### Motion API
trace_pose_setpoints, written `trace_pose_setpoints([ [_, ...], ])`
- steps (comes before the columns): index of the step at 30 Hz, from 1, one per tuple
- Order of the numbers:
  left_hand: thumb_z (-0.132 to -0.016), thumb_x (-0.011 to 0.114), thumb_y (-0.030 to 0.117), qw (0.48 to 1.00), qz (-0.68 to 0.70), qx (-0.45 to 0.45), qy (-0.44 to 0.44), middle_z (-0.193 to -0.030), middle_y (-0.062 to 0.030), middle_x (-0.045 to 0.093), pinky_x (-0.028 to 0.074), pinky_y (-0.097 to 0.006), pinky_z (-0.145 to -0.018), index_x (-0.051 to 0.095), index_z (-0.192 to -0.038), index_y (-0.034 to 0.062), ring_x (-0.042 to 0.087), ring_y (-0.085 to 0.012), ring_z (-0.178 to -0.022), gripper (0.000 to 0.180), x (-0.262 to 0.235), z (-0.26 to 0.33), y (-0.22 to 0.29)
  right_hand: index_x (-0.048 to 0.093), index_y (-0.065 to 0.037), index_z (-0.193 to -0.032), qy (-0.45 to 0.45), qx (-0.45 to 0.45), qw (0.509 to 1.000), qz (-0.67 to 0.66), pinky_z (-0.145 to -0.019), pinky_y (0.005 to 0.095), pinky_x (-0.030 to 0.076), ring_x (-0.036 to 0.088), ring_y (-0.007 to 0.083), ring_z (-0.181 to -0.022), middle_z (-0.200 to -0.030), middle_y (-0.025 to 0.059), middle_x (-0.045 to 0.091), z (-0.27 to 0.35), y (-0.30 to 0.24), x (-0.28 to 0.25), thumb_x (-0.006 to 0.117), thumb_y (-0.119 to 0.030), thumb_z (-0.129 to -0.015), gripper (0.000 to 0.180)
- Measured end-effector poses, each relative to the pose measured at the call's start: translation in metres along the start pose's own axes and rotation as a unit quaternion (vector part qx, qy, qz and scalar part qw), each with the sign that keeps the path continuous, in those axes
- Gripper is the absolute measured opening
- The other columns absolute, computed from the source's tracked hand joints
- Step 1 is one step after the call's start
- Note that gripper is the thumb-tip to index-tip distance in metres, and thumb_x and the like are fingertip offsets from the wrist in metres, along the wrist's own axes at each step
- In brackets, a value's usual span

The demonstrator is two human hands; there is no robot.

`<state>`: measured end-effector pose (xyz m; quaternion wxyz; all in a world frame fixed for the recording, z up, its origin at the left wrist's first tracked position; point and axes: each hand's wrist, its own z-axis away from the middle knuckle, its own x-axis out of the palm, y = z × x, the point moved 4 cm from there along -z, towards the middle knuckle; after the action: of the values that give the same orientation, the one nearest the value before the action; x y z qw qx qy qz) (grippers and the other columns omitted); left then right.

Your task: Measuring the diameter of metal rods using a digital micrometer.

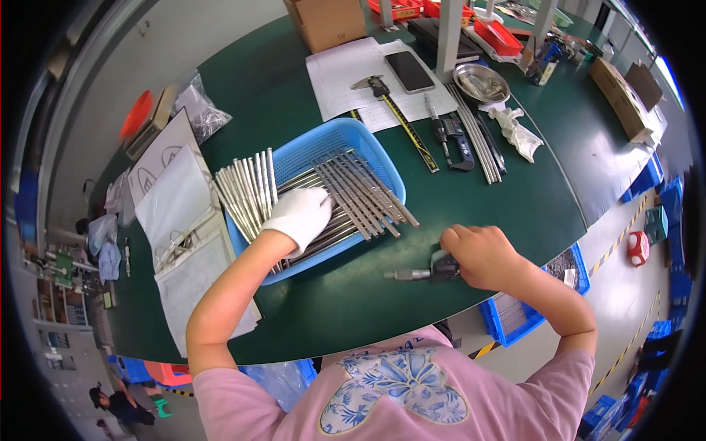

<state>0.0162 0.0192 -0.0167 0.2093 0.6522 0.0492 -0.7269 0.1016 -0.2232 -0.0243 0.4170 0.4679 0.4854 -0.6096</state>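
Note:
My left hand (pixel 300 214), in a white glove, is over the blue basket (pixel 392 163) with its fingers closed at a metal rod; the fingertips are partly hidden. To its left, a fanned row of shiny rods (pixel 246 189) leans on the basket's rim. Another row of darker rods (pixel 362 197) lies slantwise to its right, with ends jutting past the near right rim. More rods lie beneath both rows. My bare right hand (pixel 482 256) is wrapped round a micrometer (pixel 443 266) near the table's front edge, its silver thimble pointing left.
A caliper (pixel 379 87), a phone (pixel 409 71) and paper sheets lie beyond the basket. Farther right are a second micrometer (pixel 454 140), long rods (pixel 478 140), a metal bowl (pixel 482 82) and a crumpled white glove (pixel 515 132). An open binder (pixel 180 220) stands left of the basket.

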Motion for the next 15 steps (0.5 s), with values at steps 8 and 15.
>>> trace_pose_setpoints([
  [8,-0.084,0.046,0.028,0.731,0.601,-0.245,-0.211,-0.058,0.0037,0.044,0.019,-0.019,-0.035,0.047,-0.076,0.0106,0.030,-0.0032,-0.040,0.019,0.026,0.001,0.000,0.044,-0.004,-0.086,-0.005,-0.002,0.992,0.127,-0.058,0.0267,0.038,0.053,0.0208,-0.068,-0.072,0.0058,0.047,0.013,-0.032,0.005,0.061,-0.012,-0.059,0.032],
  [15,-0.087,0.040,0.028,0.704,0.683,-0.191,-0.025,-0.057,-0.0015,0.047,0.032,-0.021,-0.039,0.041,-0.070,0.0098,0.040,-0.0080,-0.041,0.025,0.016,0.044,-0.015,0.060,-0.008,-0.084,0.084,0.040,0.996,-0.010,-0.054,0.0326,0.041,0.053,0.0246,-0.057,-0.070,0.0075,0.052,0.017,-0.035,0.023,0.065,-0.021,-0.057,0.031],
])
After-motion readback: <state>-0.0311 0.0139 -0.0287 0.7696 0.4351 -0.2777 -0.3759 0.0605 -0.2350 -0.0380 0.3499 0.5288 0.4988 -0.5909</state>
